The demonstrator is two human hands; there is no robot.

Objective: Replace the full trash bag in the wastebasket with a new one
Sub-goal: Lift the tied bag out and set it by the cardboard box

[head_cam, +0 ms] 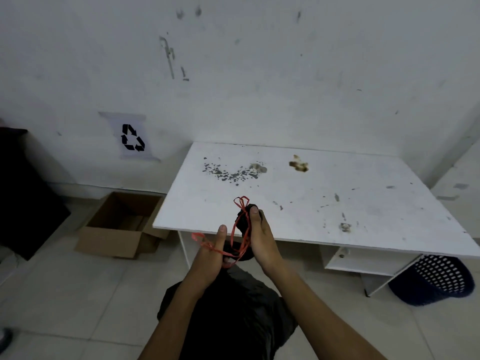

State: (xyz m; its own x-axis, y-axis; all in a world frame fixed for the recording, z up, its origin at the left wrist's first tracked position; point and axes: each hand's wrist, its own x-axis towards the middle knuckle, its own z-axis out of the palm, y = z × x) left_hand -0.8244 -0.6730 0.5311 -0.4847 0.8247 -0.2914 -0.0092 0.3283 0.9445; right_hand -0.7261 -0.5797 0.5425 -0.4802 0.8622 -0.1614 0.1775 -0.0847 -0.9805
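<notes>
My right hand (255, 236) grips black bag (244, 224) neck; left hand (211, 252) fingers straight, tensioning red drawstring (240, 229) to knot.

I am viewing a bare utility room: scuffed white wall (259, 61) bearing a recycling sign (133, 137), tiled floor (65, 307), stained white table (311, 198), open cardboard box (114, 237), tipped mesh wastebasket (439, 281).
</notes>
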